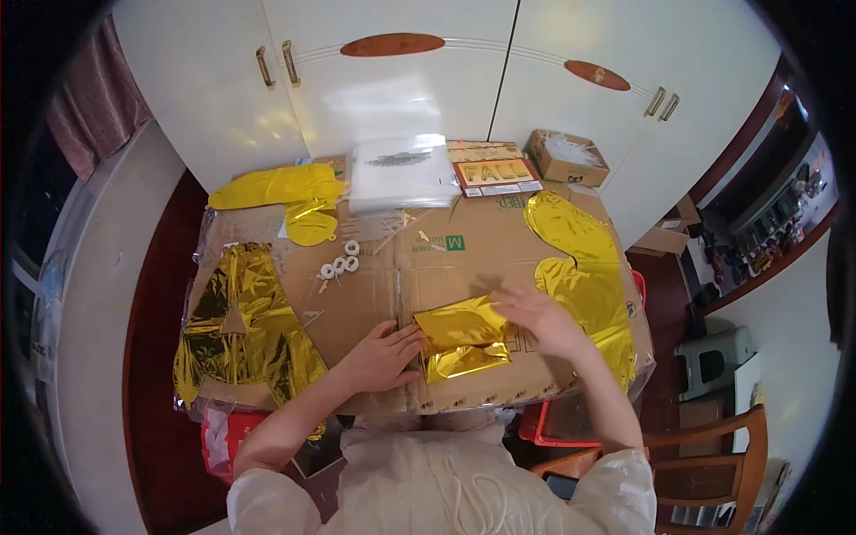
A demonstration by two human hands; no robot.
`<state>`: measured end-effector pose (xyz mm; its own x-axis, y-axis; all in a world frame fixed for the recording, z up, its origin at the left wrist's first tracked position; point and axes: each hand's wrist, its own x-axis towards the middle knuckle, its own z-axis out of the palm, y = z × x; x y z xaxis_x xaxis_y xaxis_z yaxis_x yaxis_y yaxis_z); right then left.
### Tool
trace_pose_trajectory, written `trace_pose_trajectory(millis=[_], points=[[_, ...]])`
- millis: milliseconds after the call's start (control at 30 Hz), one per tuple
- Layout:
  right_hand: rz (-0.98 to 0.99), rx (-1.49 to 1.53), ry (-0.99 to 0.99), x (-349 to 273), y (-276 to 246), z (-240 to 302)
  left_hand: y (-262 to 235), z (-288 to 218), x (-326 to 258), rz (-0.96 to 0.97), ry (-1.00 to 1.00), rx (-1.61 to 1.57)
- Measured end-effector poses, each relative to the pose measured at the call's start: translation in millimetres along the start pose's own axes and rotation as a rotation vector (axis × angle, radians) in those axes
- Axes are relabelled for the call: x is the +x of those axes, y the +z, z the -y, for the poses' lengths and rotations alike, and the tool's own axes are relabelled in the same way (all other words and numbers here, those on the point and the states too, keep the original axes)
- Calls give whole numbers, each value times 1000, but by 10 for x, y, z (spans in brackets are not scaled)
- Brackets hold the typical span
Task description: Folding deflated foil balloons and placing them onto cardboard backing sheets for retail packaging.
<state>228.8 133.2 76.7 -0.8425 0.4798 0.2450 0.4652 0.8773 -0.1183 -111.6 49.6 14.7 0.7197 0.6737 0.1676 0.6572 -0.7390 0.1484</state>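
Note:
A flat, folded piece of gold foil balloon lies on the cardboard in front of me, its surface creased. My left hand rests at its left edge, with the fingers stretched out and touching the foil. Over its upper right corner is my right hand, fingers spread and slightly blurred; whether it touches the foil I cannot tell. To the left lies a flat gold foil balloon shaped like a letter A. Another flat gold balloon, with rounded lobes, stretches along the right side, beside my right forearm.
Cardboard sheets cover the table. Several small white rolls sit left of centre. At the back are a yellow foil balloon, a stack of clear plastic bags, a printed package and a small carton. A wooden chair stands lower right.

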Motion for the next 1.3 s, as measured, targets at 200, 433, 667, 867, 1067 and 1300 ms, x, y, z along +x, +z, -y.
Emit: trace_pose_trajectory(millis=[200, 433, 667, 867, 1067, 1300], points=[[45, 151, 63, 86, 80, 513, 11, -47, -4, -10, -18, 16], [-60, -39, 95, 15, 577, 750, -3, -484, -158, -164, 2, 157], [49, 78, 146, -6, 682, 773, 105, -864, -95, -83, 5, 25], [76, 81, 144, 4, 662, 768, 76, -858, -122, -4, -49, 32], [115, 58, 102, 16, 643, 758, 102, -813, -146, -31, -56, 36], [192, -2, 49, 26, 647, 737, 156, -848, -169, 60, -106, 59]])
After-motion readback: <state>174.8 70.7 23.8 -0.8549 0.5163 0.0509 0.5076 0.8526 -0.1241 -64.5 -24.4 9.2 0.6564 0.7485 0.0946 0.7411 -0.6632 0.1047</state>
